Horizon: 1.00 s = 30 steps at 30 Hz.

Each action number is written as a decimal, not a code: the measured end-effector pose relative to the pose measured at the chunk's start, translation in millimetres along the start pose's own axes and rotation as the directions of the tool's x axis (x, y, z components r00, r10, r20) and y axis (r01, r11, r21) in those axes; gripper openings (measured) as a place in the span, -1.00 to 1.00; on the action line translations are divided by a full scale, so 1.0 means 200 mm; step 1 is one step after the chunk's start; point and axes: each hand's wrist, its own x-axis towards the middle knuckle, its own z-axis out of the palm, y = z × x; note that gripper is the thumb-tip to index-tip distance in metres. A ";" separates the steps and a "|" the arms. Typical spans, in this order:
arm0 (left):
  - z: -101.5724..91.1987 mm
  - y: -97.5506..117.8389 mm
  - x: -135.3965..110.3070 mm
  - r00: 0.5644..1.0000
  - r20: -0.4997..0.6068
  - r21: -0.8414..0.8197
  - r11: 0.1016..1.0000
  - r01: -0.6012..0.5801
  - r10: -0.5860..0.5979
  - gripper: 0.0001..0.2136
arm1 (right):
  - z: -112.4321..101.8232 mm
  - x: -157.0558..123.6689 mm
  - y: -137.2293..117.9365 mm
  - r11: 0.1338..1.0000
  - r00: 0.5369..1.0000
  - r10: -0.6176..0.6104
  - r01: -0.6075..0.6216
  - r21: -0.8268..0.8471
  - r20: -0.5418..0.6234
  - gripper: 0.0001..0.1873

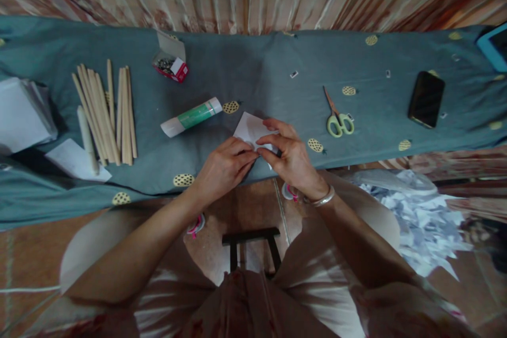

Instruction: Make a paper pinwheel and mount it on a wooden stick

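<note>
A small white piece of paper point(250, 125) lies at the near edge of the cloth-covered table, under both hands. My left hand point(225, 166) pinches its near edge, thumb and fingers closed together. From the other side my right hand point(291, 156) grips the same paper between thumb and fingertips, its fingers curled; a bracelet circles that wrist. The fingertips of the two hands almost meet, and they hide part of the paper. Just beyond my left hand lies a green and white glue stick point(194, 116). Green-handled scissors point(336, 116) rest to the right of my right hand.
Wooden sticks point(105, 116) lie at the left, beside a stack of white paper point(24, 116) and a loose sheet point(75, 158). A small open red box point(172, 63) holds metal bits. At right are a black phone point(426, 99) and, below, a bag of paper scraps point(420, 222).
</note>
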 end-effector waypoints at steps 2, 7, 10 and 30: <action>0.00 0.00 0.00 1.000 0.009 0.000 1.000 0.004 -0.004 -0.82 | 0.00 -0.01 0.00 0.999 1.000 -0.026 0.027 -0.033 0.006 -0.87; 0.00 0.00 0.00 1.000 0.003 0.002 1.000 -0.013 0.013 -0.83 | 0.00 -0.04 -0.03 0.983 0.995 -0.094 0.100 -0.153 0.044 -0.77; 0.00 0.00 0.00 1.000 0.009 0.005 1.000 -0.009 0.009 -0.83 | 0.02 -0.05 -0.06 0.961 0.992 -0.096 0.115 -0.251 0.085 -0.71; 0.00 0.01 0.00 0.999 0.032 0.055 0.998 -0.021 0.020 -0.80 | 0.06 -0.09 -0.05 0.951 0.990 -0.126 0.140 -0.276 0.066 -0.62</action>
